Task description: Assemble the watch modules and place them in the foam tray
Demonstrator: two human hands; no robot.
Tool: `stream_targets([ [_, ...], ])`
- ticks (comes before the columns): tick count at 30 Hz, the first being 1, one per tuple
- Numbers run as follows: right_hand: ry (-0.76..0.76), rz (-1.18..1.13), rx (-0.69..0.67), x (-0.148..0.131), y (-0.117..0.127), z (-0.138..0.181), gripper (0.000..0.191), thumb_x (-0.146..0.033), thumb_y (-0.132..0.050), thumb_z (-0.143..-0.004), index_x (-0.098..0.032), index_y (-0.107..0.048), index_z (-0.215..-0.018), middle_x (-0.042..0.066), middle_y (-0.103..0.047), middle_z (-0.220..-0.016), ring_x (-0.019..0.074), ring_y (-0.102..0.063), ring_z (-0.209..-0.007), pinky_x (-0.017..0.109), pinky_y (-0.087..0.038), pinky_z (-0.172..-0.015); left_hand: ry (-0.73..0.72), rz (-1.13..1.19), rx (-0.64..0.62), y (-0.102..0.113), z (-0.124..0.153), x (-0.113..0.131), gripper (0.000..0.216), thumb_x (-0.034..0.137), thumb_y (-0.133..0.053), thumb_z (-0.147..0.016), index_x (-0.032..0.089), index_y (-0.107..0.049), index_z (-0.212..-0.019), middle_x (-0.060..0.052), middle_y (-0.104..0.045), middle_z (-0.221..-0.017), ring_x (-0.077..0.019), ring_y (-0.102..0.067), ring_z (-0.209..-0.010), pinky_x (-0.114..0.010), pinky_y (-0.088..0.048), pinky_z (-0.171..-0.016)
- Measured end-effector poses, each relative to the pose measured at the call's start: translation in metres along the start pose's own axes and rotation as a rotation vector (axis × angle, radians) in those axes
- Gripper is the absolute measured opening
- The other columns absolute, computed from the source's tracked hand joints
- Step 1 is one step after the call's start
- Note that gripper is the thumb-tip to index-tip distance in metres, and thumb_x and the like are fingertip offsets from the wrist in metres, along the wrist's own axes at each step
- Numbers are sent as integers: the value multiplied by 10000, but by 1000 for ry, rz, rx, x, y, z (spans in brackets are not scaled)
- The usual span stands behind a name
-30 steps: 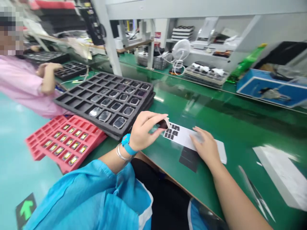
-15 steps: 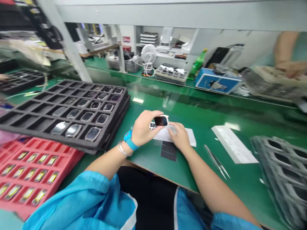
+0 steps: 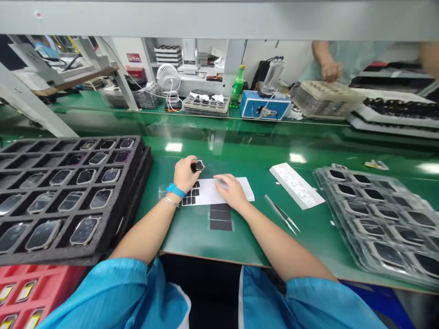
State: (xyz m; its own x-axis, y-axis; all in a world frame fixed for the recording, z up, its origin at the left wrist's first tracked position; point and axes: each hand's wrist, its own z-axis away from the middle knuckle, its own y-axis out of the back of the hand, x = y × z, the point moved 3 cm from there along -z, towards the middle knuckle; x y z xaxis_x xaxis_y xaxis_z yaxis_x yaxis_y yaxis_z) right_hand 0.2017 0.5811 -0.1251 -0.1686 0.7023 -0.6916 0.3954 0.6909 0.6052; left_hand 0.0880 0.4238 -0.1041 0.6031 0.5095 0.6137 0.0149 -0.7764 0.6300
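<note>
My left hand (image 3: 185,176) is closed on a smartwatch case (image 3: 197,166) with a dark screen and pale rim, pinched between thumb and fingers. It is above the left part of a white sheet (image 3: 205,195) on the green bench. Small black squares (image 3: 190,198) lie in rows on the sheet's left end, partly behind my left hand and wrist. My right hand (image 3: 231,189) rests on the sheet with its fingers stretched out and holds nothing that I can make out. A dark strip of film (image 3: 221,217) lies just below the sheet.
Black foam trays (image 3: 113,219) of watches stand at left, above a red tray (image 3: 44,292) of small parts. Tweezers (image 3: 281,214), a white block (image 3: 297,185) and clear trays (image 3: 380,214) of watch cases lie at right. Across the bench, a co-worker's hand (image 3: 331,71) touches stacked trays.
The view has swung to the right and steadied. My left hand still holds the watch case, and has moved a little away from my right hand, which stays on the sheet.
</note>
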Motion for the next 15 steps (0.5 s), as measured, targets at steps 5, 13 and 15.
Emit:
stream_targets([
  [5, -94, -61, -14, 6, -1, 0, 219, -218, -586, -825, -206, -703, -1010, 83, -718, -1041, 222, -652, -1024, 427, -509, -972, -56, -51, -33, -4, 0, 6, 416, 114, -747, -686, 198, -579, -1057, -86, -691, -1022, -285, -597, -998, -407, -405, -920],
  [13, -182, -120, -15, 12, -3, 1, 195, -209, -591, -806, -224, -710, -959, 61, -728, -1023, 205, -676, -988, 403, -518, -979, -52, -167, -23, -1, 0, -2, 447, 103, -741, -708, 212, -559, -1101, -53, -703, -1018, -268, -606, -1006, -399, -416, -916],
  [15, -198, -142, -11, 14, -4, 1, 192, -215, -590, -801, -224, -711, -949, 58, -729, -1015, 208, -679, -984, 410, -518, -981, -51, -177, -31, 0, 0, -1, 483, 95, -745, -702, 218, -556, -1129, -48, -708, -1017, -270, -610, -1007, -403, -419, -916],
])
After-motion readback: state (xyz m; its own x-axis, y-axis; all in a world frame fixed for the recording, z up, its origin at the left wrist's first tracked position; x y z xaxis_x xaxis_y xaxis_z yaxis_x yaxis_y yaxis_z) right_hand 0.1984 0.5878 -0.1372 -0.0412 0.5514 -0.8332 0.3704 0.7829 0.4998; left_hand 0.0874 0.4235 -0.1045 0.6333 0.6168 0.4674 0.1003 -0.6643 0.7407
